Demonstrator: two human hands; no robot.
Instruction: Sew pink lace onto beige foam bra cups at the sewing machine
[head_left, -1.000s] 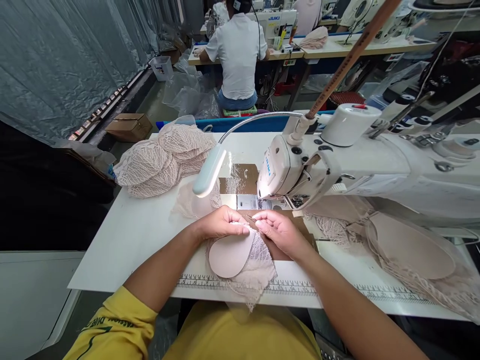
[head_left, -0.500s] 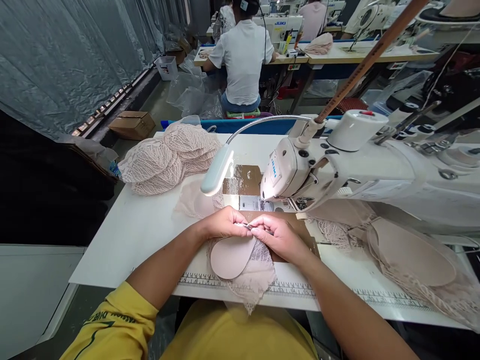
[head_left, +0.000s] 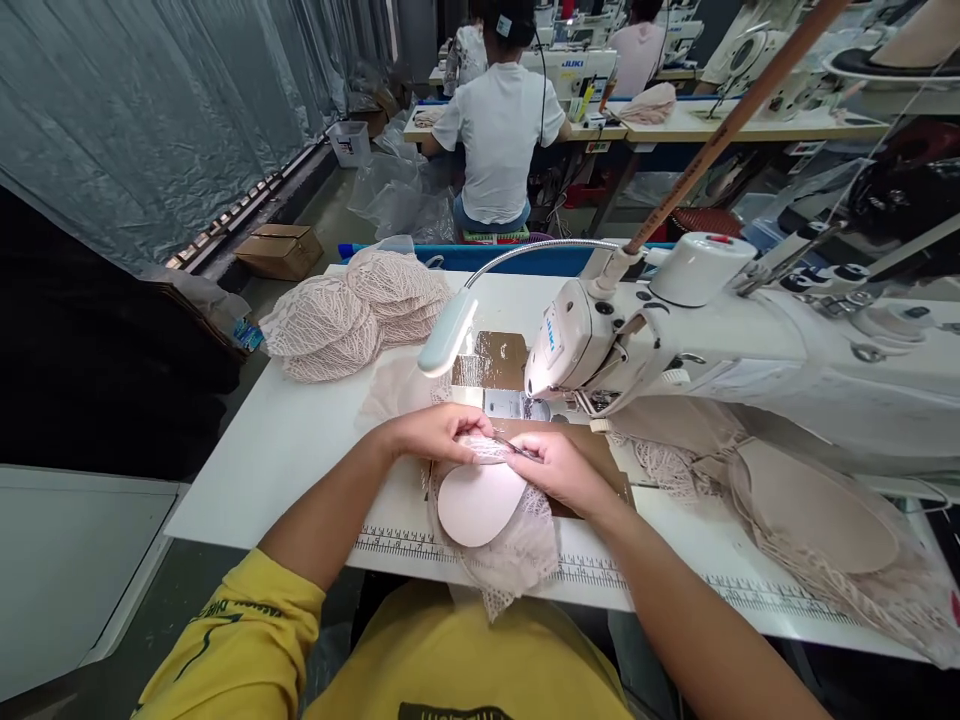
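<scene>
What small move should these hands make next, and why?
Probably ease the tip of the slim tool to the edge of the lace: the right hand holds the tool close beside it, while the left hand pinches the lace.

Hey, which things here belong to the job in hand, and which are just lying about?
Belongs, judging by the hands:
- lace piece with smooth pad, in the left hand
- slim metal tool, in the right hand
- probably the nearest sewing machine, lamp

Seemingly just lying about:
- cardboard box
- clear plastic bags
</scene>
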